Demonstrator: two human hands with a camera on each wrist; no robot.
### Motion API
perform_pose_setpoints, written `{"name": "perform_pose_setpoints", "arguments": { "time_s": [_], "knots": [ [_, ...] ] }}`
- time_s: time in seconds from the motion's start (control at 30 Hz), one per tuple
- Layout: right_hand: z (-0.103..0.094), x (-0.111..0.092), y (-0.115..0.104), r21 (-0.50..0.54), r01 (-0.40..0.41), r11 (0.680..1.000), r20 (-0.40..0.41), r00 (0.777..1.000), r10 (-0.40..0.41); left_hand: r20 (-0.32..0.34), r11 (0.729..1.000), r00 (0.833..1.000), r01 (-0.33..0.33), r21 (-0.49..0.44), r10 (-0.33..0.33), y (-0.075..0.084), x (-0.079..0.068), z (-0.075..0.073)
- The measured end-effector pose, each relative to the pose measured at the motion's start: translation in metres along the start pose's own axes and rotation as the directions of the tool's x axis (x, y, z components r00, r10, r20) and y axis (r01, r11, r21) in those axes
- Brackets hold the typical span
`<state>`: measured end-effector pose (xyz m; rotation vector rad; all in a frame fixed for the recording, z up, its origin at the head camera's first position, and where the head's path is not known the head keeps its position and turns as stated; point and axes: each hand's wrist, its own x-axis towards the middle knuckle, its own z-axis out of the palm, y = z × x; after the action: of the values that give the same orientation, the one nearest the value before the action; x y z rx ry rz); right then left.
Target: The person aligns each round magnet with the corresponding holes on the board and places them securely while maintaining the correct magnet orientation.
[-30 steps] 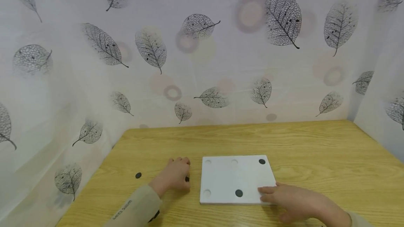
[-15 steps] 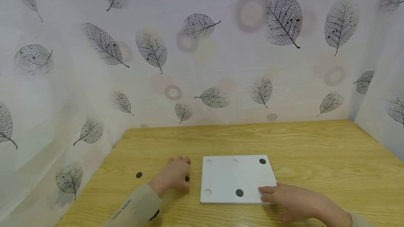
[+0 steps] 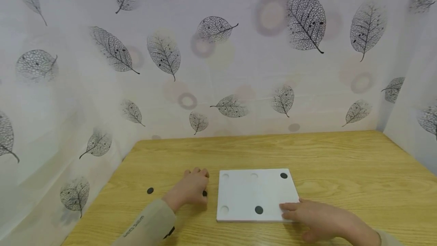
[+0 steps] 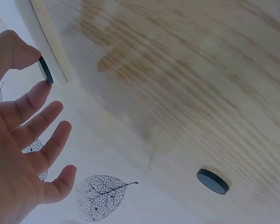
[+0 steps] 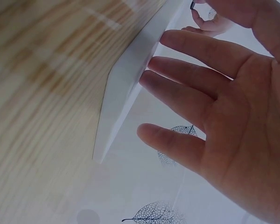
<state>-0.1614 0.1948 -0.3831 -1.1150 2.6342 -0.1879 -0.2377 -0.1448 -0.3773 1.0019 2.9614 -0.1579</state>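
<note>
Between thumb and index finger, my left hand [image 3: 191,187] pinches a small dark disc [image 4: 45,70] by its edges, just left of a white board [image 3: 239,194]. The other left fingers are loosely bent. Round recesses show in the board. One dark disc [image 3: 283,175] lies at its far right corner and another dark disc [image 3: 259,210] at the middle of its near side. Fingertips of my right hand [image 3: 317,217] rest on the board's near right corner, hiding that part. In the right wrist view those fingers [image 5: 200,51] are nearly straight.
A loose dark disc [image 3: 150,190] lies on the wooden table [image 3: 324,155], left of my left hand; it also shows in the left wrist view. Leaf-patterned white sheeting [image 3: 218,67] hangs behind the table and on both sides.
My left hand has shifted slightly right toward the board with the disc in its pinch. The right hand and the board stay where they were.
</note>
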Motion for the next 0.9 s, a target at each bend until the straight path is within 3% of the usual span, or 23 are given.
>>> {"name": "perform_pose_setpoints", "arguments": {
  "time_s": [0.6, 0.9],
  "knots": [
    [0.000, -0.001, 0.000, 0.005, 0.014, 1.000, 0.006, 1.000, -0.014, -0.015, 0.998, 0.998, -0.063, -0.008, 0.063, 0.016, 0.019, 0.000],
    [0.000, 0.000, 0.001, 0.021, 0.028, 0.999, 0.014, 0.999, -0.029, -0.003, 0.999, 0.999, -0.048, 0.020, 0.048, 0.024, 0.029, -0.003]
  ]
}}
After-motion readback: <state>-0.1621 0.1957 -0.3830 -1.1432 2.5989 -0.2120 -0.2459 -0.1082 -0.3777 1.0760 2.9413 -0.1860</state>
